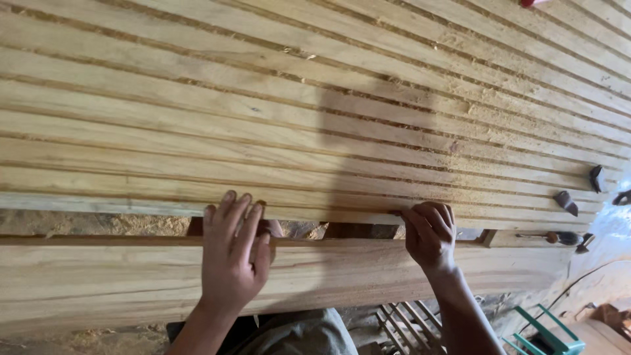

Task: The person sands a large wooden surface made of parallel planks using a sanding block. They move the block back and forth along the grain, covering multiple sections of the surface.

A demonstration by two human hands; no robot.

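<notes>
The left hand (pixel 231 253) is laid flat, fingers together, on the wide pale wooden plank (pixel 131 283) nearest the body, fingertips reaching the edge of the thin light-coloured wooden slat (pixel 315 212) just beyond; nothing is grasped. The right hand (pixel 430 233) is curled, fingers pinching that same slat's near edge. Approx. a dozen such slats are seen lying side by side beyond both hands, w/ sawdust packed in the gaps. Risk, as judged: a fingertip could be nipped betw. slat and plank if the slat slides back, or a splinter picked up off the rough edge. To the right of the right hand, three small dark metal pieces (pixel 566 202) are counted.
</notes>
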